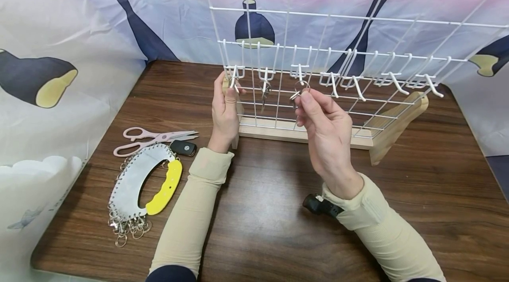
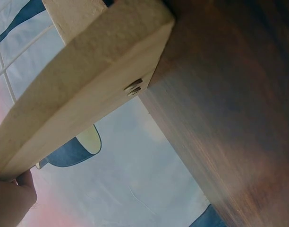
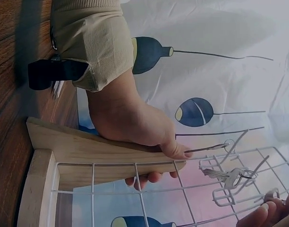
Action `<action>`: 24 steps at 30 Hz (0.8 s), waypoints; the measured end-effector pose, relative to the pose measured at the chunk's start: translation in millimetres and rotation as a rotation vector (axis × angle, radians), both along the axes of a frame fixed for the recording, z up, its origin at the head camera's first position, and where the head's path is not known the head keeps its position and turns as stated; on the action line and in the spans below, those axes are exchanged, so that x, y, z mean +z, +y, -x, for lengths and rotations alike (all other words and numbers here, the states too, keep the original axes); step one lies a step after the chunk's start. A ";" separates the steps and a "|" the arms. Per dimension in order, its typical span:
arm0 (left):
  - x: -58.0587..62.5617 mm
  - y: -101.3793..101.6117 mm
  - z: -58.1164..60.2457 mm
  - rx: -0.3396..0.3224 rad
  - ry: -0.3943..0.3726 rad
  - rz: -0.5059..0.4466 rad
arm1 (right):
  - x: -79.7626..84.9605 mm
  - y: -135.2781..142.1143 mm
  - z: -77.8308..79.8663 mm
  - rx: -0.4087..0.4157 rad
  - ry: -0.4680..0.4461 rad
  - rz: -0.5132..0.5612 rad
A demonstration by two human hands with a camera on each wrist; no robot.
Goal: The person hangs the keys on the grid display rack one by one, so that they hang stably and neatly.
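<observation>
My left hand (image 1: 225, 112) grips the upper end of the wooden side support (image 2: 83, 80) of a white wire grid rack (image 1: 274, 118). In the right wrist view, its thumb lies on one side of the wood and fingers on the other. My right hand (image 1: 328, 134) pinches a key ring (image 1: 303, 85) with a small metal piece at the tip of the third hook (image 1: 300, 74). Whether the ring is around that hook I cannot tell. A key (image 3: 229, 177) hangs by its ring from the second hook (image 1: 266, 74), and another key (image 3: 208, 148) from the first.
Several white hooks (image 1: 358, 87) line the rack further right. On the table (image 1: 258, 211) at left lie pink scissors (image 1: 155, 136), a black car key (image 1: 184, 147) and a curved metal key holder with a yellow handle (image 1: 165, 189), edged with many rings.
</observation>
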State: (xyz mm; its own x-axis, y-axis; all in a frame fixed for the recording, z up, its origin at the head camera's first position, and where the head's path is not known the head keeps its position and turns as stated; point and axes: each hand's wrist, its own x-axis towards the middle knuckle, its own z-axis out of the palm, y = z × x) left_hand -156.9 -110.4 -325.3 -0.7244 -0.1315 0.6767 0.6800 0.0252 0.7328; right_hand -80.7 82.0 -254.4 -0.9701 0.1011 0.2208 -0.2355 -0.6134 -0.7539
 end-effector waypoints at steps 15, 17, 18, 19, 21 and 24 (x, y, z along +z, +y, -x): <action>1.3 -0.1 1.0 -0.006 0.019 0.010 | -3.5 2.1 1.6 -0.036 -0.031 -0.021; 1.3 -0.3 1.3 -0.008 0.020 0.007 | -4.6 3.0 1.0 -0.044 -0.034 -0.036; 1.2 -0.5 1.3 -0.006 0.019 0.007 | -5.2 3.7 0.7 -0.047 -0.038 -0.044; 1.2 -0.6 1.4 -0.004 0.019 0.007 | -6.0 4.4 0.4 -0.048 -0.040 -0.051; 1.0 -0.8 1.6 -0.004 0.020 0.007 | -7.9 6.6 -0.6 -0.048 -0.048 -0.073; 1.0 -0.5 1.4 -0.005 0.014 0.008 | -11.8 12.0 -2.4 -0.053 -0.054 -0.107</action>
